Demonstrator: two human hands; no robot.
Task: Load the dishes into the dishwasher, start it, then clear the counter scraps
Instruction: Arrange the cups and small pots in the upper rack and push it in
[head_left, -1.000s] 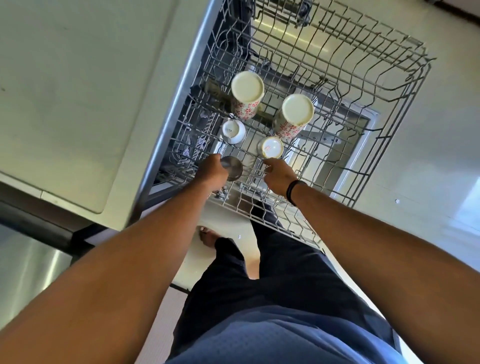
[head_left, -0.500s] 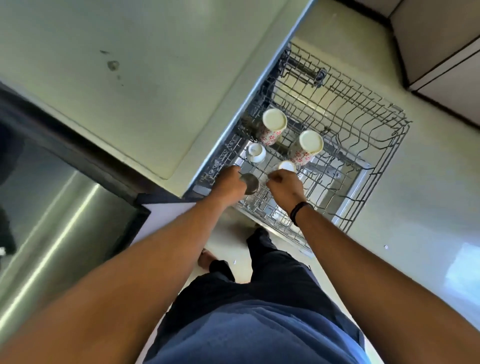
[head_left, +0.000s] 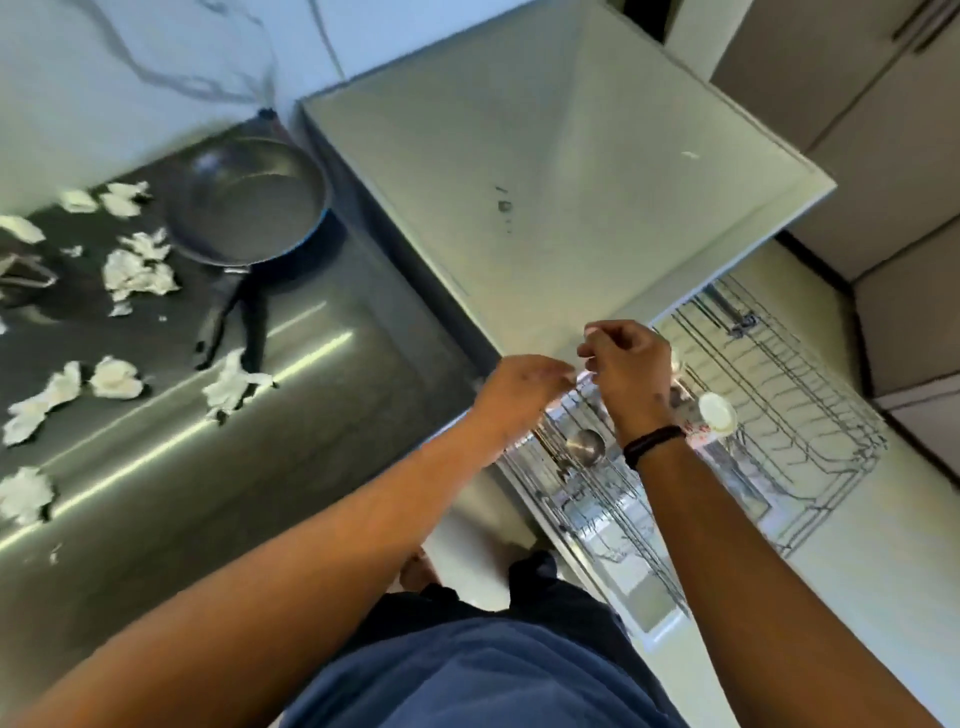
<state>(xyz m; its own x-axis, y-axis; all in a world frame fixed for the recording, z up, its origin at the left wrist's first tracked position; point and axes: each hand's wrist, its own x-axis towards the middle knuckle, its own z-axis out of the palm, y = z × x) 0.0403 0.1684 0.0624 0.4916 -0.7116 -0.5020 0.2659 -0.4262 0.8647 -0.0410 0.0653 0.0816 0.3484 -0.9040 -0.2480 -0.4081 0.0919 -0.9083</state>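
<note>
The dishwasher's wire rack (head_left: 826, 441) is pulled out at the right, below the white countertop. An upturned floral mug (head_left: 716, 413) and a small steel cup (head_left: 584, 446) sit in it; other cups are hidden behind my hands. My left hand (head_left: 522, 387) hovers over the rack's near corner with fingers reaching right and nothing in it. Close beside it, my right hand (head_left: 628, 364), with a black wristband, has loosely curled fingers and holds nothing I can make out. A dark frying pan (head_left: 244, 205) lies on the steel counter (head_left: 249, 467).
Several crumpled white paper scraps (head_left: 137, 273) lie scattered over the steel counter at the left, near the pan's handle. A white countertop (head_left: 545, 171) fills the middle. Grey cabinets (head_left: 883, 156) stand at the right. My legs are below, next to the rack.
Both hands have let go of the cups and lifted off the rack. The view has swung left and up, bringing the steel counter, pan and scraps into sight.
</note>
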